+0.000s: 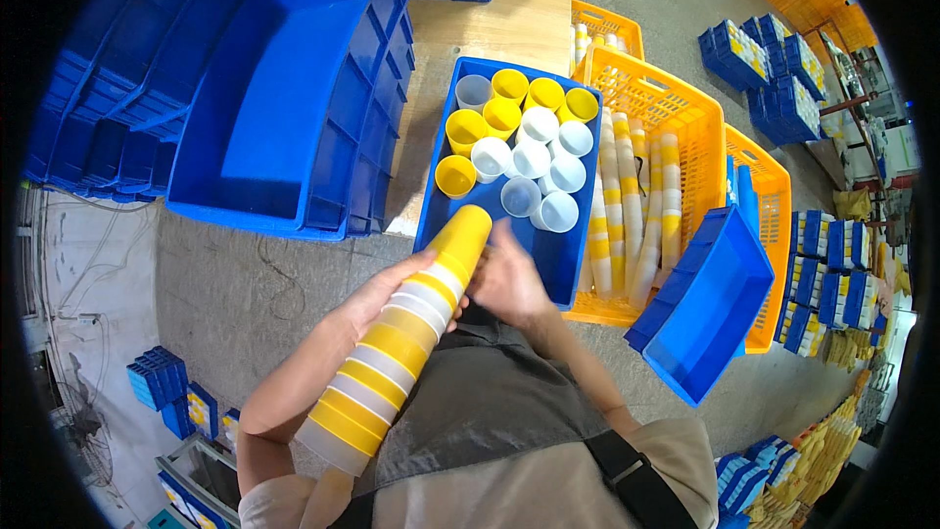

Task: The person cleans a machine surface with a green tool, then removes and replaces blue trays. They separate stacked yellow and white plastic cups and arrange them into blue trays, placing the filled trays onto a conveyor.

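A long nested stack of yellow and white translucent plastic cups [404,342] lies slanted across my front. My left hand [383,285] is wrapped around its upper part, with fingertips showing on the far side. Beside the stack's yellow top end is my right hand [510,279], blurred, thumb raised; its fingers are partly hidden and whether they touch the stack cannot be told. Just beyond is a shallow blue plastic crate [554,264]. In it, yellow cups [465,130] stand mostly at the left and back, and white cups [556,211] at the right and middle, mouths up.
Large blue bins [294,88] are stacked at the left of a wooden tabletop [492,29]. On the right, an orange perforated basket [653,88] holds several long cup stacks [624,198]. An empty blue crate [709,308] leans tilted against another orange basket [771,235].
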A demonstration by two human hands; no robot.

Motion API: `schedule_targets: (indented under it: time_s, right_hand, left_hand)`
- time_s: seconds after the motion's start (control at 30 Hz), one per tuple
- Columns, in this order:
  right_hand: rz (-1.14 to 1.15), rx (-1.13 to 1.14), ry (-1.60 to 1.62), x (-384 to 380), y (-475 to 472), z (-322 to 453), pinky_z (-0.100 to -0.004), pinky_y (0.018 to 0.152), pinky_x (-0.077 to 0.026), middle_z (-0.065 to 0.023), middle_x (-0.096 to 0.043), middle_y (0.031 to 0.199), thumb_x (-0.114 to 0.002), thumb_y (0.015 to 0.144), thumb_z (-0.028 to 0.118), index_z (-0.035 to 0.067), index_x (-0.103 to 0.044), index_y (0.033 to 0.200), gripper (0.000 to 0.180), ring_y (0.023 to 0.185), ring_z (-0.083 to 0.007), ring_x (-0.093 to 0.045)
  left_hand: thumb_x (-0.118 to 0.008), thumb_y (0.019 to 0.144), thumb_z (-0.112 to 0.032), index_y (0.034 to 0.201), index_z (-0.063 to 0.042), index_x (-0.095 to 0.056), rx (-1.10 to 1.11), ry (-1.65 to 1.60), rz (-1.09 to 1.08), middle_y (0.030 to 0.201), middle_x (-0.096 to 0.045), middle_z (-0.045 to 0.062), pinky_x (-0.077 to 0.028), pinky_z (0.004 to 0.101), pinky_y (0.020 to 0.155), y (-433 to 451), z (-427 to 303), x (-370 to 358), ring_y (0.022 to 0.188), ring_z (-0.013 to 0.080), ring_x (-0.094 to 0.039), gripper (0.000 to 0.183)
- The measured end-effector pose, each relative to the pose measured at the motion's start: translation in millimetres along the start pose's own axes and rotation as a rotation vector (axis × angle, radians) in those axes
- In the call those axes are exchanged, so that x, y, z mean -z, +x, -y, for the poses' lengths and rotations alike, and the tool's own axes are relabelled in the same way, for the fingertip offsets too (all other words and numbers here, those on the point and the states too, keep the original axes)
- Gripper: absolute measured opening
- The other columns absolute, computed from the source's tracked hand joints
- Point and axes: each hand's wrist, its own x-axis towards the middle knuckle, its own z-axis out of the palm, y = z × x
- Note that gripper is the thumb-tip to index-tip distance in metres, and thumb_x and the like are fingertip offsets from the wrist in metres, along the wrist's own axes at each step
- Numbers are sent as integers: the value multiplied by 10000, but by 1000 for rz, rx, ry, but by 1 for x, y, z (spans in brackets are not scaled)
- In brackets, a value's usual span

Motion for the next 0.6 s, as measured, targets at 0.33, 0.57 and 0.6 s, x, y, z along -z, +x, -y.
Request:
schedule_targets:
  time_s: [0.33,0.57,0.6]
  right_hand:
    - [61,11,-86,-13,9,-14,-417,1055,-358,-135,-543,1271,-392,973,528,38,-391,1350,618,1199,-262,-506]
    - [-110,56,-108,18,30,-18,-420,994,-433,-152,-564,1168,-337,1029,384,34,-415,1282,439,1112,-272,-561]
    - [-134,66,-104,17,39,-18,-402,982,-442,-148,-565,1168,-356,1027,378,35,-424,1279,431,1107,-260,-563]
  left_hand:
    - [-617,904,-382,1222,6,-485,78,155,-43,944,-668,180,-593,354,638,-12,-1,24,764,243,-692,519]
    - [-593,915,-401,1255,44,-443,99,395,-128,997,-646,229,-580,360,703,-34,9,17,809,276,-679,579]
    - [-582,920,-410,1259,44,-439,81,305,-95,1000,-641,236,-579,367,711,-35,3,18,820,283,-677,584]
